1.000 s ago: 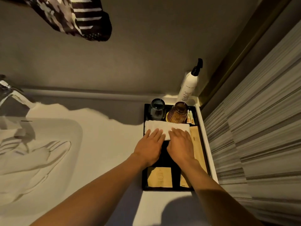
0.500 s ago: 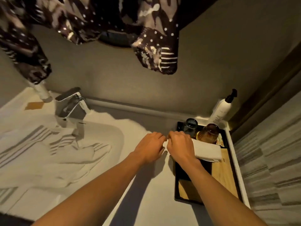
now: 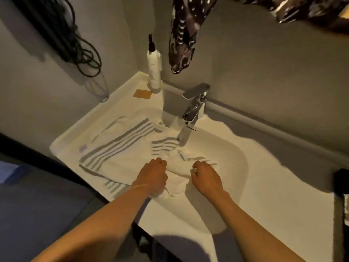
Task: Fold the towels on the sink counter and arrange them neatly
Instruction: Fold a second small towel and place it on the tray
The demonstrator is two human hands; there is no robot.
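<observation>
Now both hands rest on the striped towel (image 3: 120,148) crumpled across the sink (image 3: 239,154): the left hand (image 3: 153,176) curled, gripping its folds, the right hand (image 3: 206,178) with fingers bent over a fold, grip unclear. Behind stands the tap (image 3: 194,108); a white bottle (image 3: 154,69) occupies the counter's (image 3: 273,186) far left corner.

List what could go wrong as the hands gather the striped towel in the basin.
1. The striped towel is bunched under the faucet spout; lifting it may snag there.
2. Its near edge hangs over the counter's front, so a pull by the left hand or right hand might drop it.
3. A wide sweep could topple the pump bottle.
</observation>
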